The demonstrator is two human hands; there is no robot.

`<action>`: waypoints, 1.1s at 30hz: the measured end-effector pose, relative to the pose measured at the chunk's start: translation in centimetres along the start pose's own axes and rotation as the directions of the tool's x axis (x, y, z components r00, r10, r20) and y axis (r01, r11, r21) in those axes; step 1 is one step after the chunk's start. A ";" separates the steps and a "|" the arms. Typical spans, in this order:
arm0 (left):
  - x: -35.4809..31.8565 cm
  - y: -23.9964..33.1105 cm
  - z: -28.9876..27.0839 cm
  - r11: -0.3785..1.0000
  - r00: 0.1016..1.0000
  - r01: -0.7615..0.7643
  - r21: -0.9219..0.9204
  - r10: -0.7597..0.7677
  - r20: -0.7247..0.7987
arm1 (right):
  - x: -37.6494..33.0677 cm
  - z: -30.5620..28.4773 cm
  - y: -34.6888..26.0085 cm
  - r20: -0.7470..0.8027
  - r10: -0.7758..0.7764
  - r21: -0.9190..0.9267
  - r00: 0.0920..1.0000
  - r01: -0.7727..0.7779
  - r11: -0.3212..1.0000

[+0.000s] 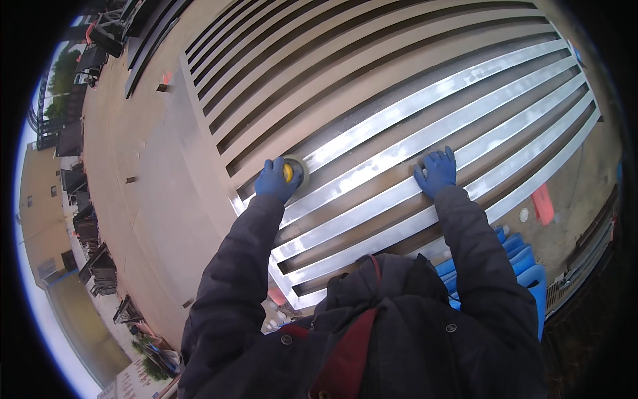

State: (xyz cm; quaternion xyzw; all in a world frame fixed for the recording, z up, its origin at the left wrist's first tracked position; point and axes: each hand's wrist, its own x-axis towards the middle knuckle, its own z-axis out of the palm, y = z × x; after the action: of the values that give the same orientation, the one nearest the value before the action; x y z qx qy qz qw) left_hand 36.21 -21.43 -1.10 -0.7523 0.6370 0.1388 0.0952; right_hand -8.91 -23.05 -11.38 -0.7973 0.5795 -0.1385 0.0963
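Observation:
A large metal frame of parallel slats (385,161) lies before me. Its nearer slats are bright and shiny, its farther ones dull tan-brown. Over the left end of a shiny slat, my left hand (274,181), in a blue glove, is closed around a round tool (288,172) with a yellow middle and a dark greyish rim. The exact kind of tool is hard to make out. My right hand (438,173), gloved in blue too, rests on another shiny slat, fingers spread over its top; no object shows in it.
Blue plastic pieces (522,263) stand close by my right side, near an orange-red strip (542,205) on the ground. Long dark metal bars (153,43) lie at the far left. Small brown posts (161,88) stick up left of the frame. Dark metal racks (100,269) line the left edge.

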 end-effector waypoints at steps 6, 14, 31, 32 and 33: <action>0.7 0.1 0.7 1.000 0.999 0.002 -0.024 -0.003 -0.040 | 0.1 0.1 -0.2 0.029 0.005 -0.020 1.000 -0.005 1.000; 0.3 -0.2 -1.1 0.999 0.999 0.046 -0.014 -0.046 0.009 | 0.2 -0.1 0.0 0.070 0.017 -0.051 0.997 -0.014 0.999; 0.9 2.1 -0.6 0.998 1.000 0.020 -0.054 -0.019 0.004 | 0.2 -0.1 -0.4 0.060 0.019 -0.042 0.998 -0.017 0.999; 1.2 2.9 -0.1 0.998 1.000 -0.009 -0.057 0.007 -0.027 | 0.1 -0.2 -0.4 0.060 0.015 -0.039 0.998 -0.013 0.999; 1.6 3.5 0.3 0.997 0.999 -0.028 -0.069 0.026 -0.034 | 0.2 -0.2 -0.3 0.056 0.007 -0.041 0.998 -0.005 0.999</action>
State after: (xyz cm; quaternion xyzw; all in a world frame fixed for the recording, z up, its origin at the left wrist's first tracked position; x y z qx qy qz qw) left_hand 32.98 -23.39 -1.83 -0.7486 0.6435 0.1494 0.0566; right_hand -8.65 -23.14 -11.11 -0.8010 0.5815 -0.1039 0.0969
